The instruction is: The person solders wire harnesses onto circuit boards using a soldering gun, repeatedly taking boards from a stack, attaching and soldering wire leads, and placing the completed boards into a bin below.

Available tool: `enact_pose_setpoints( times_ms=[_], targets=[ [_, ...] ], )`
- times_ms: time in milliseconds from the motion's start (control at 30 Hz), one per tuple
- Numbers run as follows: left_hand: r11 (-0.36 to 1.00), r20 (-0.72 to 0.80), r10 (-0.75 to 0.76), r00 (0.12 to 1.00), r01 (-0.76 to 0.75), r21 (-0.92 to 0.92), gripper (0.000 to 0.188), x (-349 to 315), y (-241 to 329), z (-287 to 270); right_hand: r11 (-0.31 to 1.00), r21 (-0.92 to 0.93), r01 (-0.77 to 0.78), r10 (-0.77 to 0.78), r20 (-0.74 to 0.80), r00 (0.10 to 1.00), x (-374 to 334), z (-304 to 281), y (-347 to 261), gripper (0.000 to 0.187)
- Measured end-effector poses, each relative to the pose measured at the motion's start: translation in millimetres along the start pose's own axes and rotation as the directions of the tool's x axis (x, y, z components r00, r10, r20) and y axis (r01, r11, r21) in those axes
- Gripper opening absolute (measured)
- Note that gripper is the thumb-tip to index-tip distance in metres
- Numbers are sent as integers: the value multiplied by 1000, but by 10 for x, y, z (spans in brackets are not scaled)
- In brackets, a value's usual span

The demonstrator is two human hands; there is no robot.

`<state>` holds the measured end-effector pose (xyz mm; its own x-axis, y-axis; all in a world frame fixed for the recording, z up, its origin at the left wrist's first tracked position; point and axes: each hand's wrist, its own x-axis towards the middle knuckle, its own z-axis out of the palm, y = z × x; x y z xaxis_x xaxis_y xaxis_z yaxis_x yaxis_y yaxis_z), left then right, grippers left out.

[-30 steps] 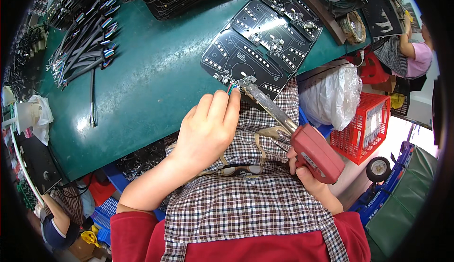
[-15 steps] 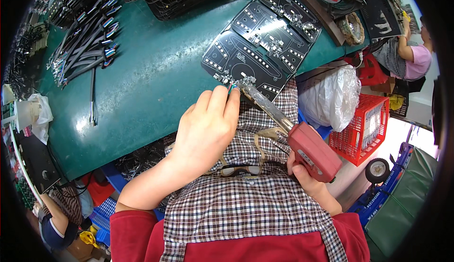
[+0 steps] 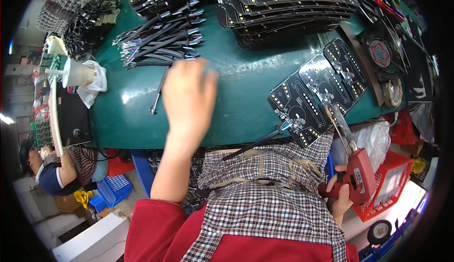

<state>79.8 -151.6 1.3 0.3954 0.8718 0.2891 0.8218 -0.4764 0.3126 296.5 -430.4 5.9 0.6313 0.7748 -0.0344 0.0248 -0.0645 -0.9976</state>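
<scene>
My left hand point(image 3: 189, 96), smeared by motion, is over the green table with its thumb apart from the fingers. Its fingertips are at the near edge of a pile of black cables point(image 3: 163, 44) with bared coloured wire ends; one loose cable point(image 3: 160, 91) sticks out beside it. My right hand point(image 3: 341, 196) grips a red soldering gun point(image 3: 360, 177), whose metal tip reaches over the joined black circuit boards point(image 3: 302, 106). From the nearest board a black cable point(image 3: 253, 144) runs off toward my apron, its coloured wires at the board's lower edge.
Tall stacks of black boards point(image 3: 288, 13) stand at the back of the green table point(image 3: 241, 79). A dark bar point(image 3: 362, 63) and a small fan point(image 3: 380, 53) are at the right. Below are a red crate point(image 3: 385, 184) and a plastic bag point(image 3: 371, 141). Another person point(image 3: 56, 174) sits at left.
My left hand has left the board's wires and swung up and left to the cable pile. The soldering gun's tip has shifted along the boards. The view has turned left.
</scene>
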Motion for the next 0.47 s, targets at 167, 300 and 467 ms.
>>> enact_pose_setpoints(
  times_ms=[167,300,467],
  targets=[
    [965,-207,-196,958,226,135,27,-25,-711,57,999,26,-19,18,48,999,105,-21,-9,53],
    [940,-41,-266,963,249,-234,33,-77,-730,31,999,44,-30,28,26,999,145,-44,23,52],
    [980,96,-81,992,97,-171,40,-186,-671,-101,999,49,-15,13,45,999,177,-80,25,52]
  ],
)
